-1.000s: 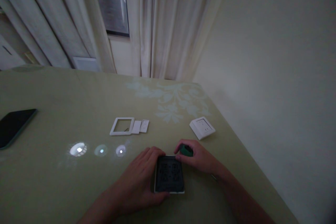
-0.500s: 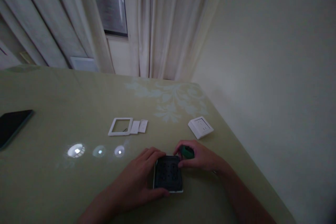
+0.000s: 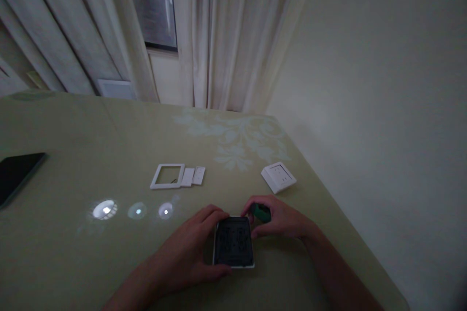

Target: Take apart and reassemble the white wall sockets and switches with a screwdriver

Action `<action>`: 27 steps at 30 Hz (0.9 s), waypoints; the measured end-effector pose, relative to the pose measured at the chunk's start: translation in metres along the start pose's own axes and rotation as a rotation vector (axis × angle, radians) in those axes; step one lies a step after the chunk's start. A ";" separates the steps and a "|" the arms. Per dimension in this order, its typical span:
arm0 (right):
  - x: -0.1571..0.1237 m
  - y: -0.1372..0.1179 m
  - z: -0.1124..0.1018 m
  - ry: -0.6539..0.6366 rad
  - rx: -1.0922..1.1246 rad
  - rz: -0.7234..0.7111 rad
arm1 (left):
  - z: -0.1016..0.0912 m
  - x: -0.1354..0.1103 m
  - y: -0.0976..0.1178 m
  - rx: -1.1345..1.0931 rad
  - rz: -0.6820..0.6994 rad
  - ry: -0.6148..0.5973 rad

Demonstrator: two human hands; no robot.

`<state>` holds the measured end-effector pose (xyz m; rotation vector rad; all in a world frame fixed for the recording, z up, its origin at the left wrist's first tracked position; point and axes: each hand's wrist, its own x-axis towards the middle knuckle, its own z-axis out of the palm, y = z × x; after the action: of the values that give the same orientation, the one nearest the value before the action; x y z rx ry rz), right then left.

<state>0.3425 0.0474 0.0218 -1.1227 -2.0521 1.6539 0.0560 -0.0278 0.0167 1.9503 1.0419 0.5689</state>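
Observation:
My left hand [image 3: 197,243] grips the left side of a wall socket panel [image 3: 233,243], fingers at its far edge and thumb at its near edge. The panel's dark face is up, framed by a thin white rim; shallow moulded shapes show on it. By its far right corner, my right hand [image 3: 280,218] is closed round a green-handled screwdriver [image 3: 261,212]. Only the handle shows; the shaft is hidden. The right thumb and fingertips are close to the panel's right edge.
Beyond my hands lie a white frame [image 3: 155,177] and two small white inserts [image 3: 187,177]. A white socket [image 3: 279,177] in its box rests near the wall [image 3: 383,131]. At the far left is a dark tablet-like device [image 3: 20,172]. Curtains [image 3: 233,34] hang behind the table [image 3: 109,141].
My right thumb has drawn slightly back from the panel's right edge, uncovering more of it. The left hand still grips the panel in nearly the same place.

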 end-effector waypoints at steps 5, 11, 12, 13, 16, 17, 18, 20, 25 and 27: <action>0.000 0.001 0.000 0.029 -0.020 -0.007 | 0.003 0.000 -0.005 0.034 -0.010 0.037; -0.002 -0.005 -0.001 0.065 -0.026 -0.004 | 0.007 -0.001 -0.009 0.071 0.000 0.045; -0.003 -0.006 -0.001 0.111 -0.045 -0.016 | 0.008 -0.002 -0.009 0.078 0.005 0.041; -0.005 -0.007 -0.002 0.176 -0.060 -0.030 | 0.008 -0.002 -0.009 0.085 0.008 0.041; -0.008 -0.010 -0.003 0.398 0.066 -0.051 | 0.000 -0.003 -0.021 0.122 -0.006 0.125; -0.009 -0.013 -0.003 0.453 0.165 -0.060 | -0.006 -0.003 -0.030 0.149 -0.020 0.195; -0.009 -0.017 -0.004 0.495 0.261 -0.079 | -0.015 -0.003 -0.041 0.187 -0.036 0.285; -0.007 -0.031 -0.005 0.541 0.379 -0.154 | -0.038 -0.003 -0.067 0.337 -0.093 0.521; 0.010 -0.093 -0.004 0.471 0.355 -0.341 | -0.089 -0.009 -0.127 0.643 -0.360 0.565; 0.017 -0.118 0.000 0.437 0.352 -0.410 | -0.097 -0.011 -0.136 0.651 -0.374 0.505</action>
<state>0.2850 0.0539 0.1256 -0.7886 -1.5160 1.3499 -0.0797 0.0494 -0.0431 2.1034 2.0658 0.5646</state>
